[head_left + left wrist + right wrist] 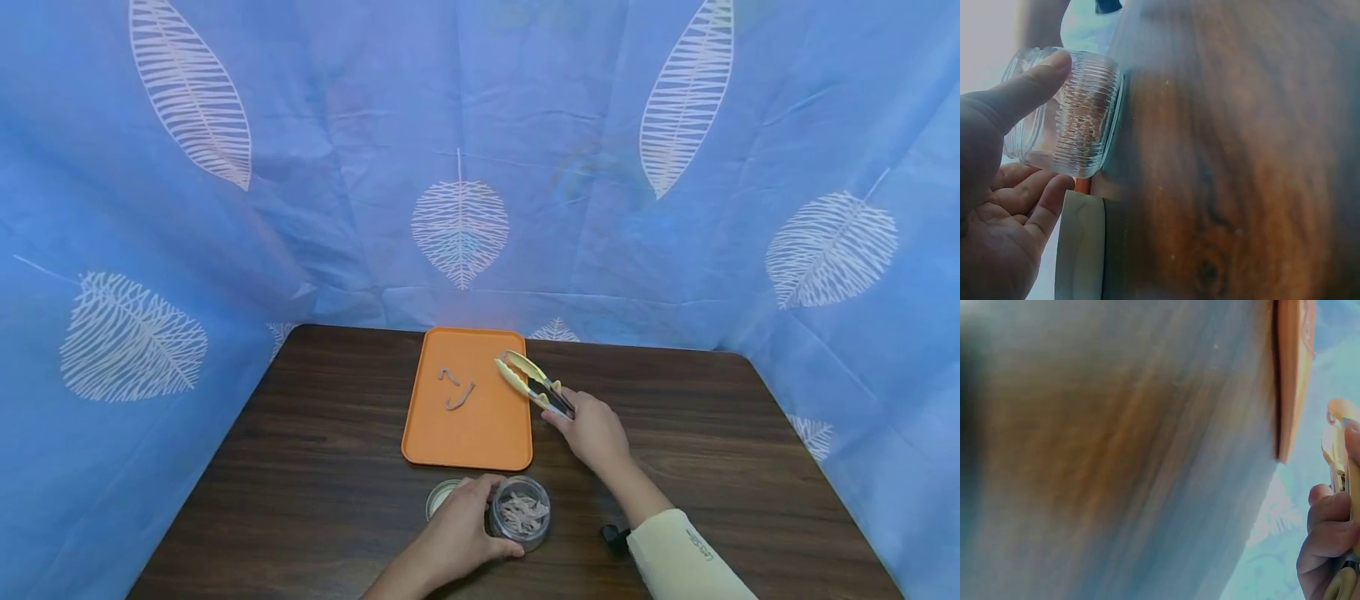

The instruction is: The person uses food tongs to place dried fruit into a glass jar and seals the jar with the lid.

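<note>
My left hand (pixel 463 527) grips a clear ribbed glass jar (pixel 1089 106) that stands on the table, thumb on one side and fingers on the other. Inside it lies a heap of pale, thin strips (pixel 522 512). Beside the jar is a round lid (pixel 438 498), partly covered by that hand. My right hand (pixel 597 433) holds a pair of tongs (pixel 528 382) with pale yellow tips, their arms spread over the right side of an orange tray (pixel 468 437). Two greyish strips, one short and hooked (pixel 449 377) and one longer and curved (pixel 461 397), lie on the tray.
The dark wood-grain table (pixel 315 467) runs back to a blue leaf-patterned curtain (pixel 337 208), which also hangs along both sides. A small black object (pixel 613 537) shows beside the right sleeve (pixel 678 554).
</note>
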Tool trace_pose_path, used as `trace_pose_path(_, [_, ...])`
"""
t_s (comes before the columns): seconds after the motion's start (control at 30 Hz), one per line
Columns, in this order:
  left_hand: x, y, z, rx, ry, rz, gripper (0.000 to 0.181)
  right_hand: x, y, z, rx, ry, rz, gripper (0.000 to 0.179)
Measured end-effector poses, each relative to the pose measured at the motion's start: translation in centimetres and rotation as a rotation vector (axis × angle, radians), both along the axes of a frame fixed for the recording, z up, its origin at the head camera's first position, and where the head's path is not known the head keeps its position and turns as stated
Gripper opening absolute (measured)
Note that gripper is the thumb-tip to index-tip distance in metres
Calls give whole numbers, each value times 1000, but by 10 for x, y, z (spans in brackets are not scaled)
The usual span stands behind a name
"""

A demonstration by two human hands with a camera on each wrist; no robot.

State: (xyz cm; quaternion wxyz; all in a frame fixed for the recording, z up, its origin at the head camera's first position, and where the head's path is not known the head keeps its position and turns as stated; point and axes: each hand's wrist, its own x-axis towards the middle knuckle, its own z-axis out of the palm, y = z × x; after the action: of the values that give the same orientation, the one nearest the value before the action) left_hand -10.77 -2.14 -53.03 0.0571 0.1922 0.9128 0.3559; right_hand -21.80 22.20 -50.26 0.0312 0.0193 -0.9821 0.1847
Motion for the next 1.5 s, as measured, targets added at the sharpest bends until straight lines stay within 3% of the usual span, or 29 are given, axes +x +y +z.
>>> trace_pose_path(0.6, [-2, 0, 0, 37, 16, -20, 83, 84, 36, 28, -6, 133, 32, 65])
trace_pose_path(0.9, [-3, 1, 1, 27, 8, -22, 83, 128, 60, 27, 5, 151, 56, 62])
trace_pose_path(1.23, [-4, 1, 0, 11, 19, -11, 83, 162, 68, 36, -7, -8, 39, 64])
trace_pose_path(1.33, [-5, 1, -1, 24, 9, -13, 82, 169, 68, 37, 12, -41, 60, 63])
trace_pose_path(1.37, [-6, 0, -6, 31, 42, -25, 81, 171, 68, 37, 19, -45, 71, 63])
trace_pose_path(1.5, [-7, -1, -6, 46, 59, -45, 80, 176, 68, 37, 46, -72, 111, 64])
